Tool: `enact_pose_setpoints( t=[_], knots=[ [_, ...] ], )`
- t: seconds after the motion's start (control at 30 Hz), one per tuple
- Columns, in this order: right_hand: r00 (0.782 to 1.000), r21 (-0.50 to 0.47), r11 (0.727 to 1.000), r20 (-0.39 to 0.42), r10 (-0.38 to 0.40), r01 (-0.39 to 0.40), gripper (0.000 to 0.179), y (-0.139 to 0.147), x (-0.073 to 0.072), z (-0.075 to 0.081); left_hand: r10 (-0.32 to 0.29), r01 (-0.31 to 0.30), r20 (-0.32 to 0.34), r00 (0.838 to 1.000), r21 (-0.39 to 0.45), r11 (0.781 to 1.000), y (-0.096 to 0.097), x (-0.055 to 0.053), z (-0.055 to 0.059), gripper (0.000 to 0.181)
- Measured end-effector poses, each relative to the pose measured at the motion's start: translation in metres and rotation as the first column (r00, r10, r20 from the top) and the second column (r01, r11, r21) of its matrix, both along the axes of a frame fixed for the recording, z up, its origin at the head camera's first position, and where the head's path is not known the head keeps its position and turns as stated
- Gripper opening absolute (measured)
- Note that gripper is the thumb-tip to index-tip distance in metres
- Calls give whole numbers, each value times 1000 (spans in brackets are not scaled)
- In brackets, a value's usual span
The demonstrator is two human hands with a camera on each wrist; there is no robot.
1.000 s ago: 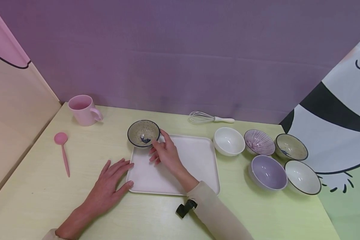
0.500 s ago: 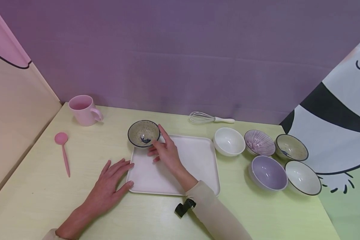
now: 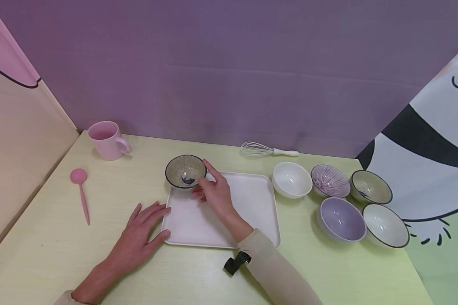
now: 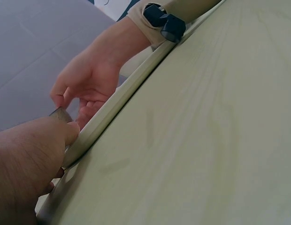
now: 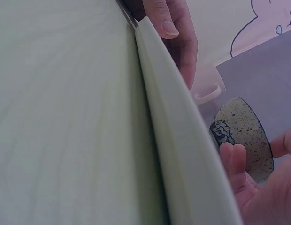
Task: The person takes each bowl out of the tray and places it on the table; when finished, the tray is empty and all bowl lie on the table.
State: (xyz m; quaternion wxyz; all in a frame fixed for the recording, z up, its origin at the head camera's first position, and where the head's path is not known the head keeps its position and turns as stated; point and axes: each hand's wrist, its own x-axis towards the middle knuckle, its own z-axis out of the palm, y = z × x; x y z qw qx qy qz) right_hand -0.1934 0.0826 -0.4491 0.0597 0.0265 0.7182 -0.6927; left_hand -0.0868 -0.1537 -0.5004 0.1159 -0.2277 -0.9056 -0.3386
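Observation:
A beige speckled bowl [image 3: 185,171] with a dark rim and a blue motif inside is over the far left corner of the white rectangular tray [image 3: 248,203]. My right hand [image 3: 217,195] pinches its right side, thumb at the near rim and index finger along the far side. In the right wrist view the speckled bowl [image 5: 244,136] shows its outer wall, with fingertips against it. My left hand [image 3: 139,233] lies at the tray's left edge, fingers spread and touching it. Its thumb [image 4: 68,133] shows beside the tray edge in the left wrist view.
A pink mug [image 3: 106,142] and a pink spoon [image 3: 81,188] are at the left. A whisk [image 3: 267,150] lies at the back. Right of the tray stand a white bowl [image 3: 291,180], a striped bowl [image 3: 330,181], a lilac bowl [image 3: 341,220], another speckled bowl [image 3: 371,186] and a dark-rimmed white bowl [image 3: 385,225].
Over the last half second my right hand and the speckled bowl have shifted slightly right and nearer. My left hand has stayed at the tray edge.

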Motion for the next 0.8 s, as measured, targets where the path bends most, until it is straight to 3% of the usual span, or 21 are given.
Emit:
enact_pose_setpoints(
  t=[0.3,0.8],
  knots=[
    [1000,17,1000,-15,-26,26,73,19,7,13,3,-3,0,1000,-5,1000,0,0,1,55],
    [998,63,996,-34,-57,59,75,66,39,21,5,-5,10,1000,1,1000,1,2,3,56]
  ],
)
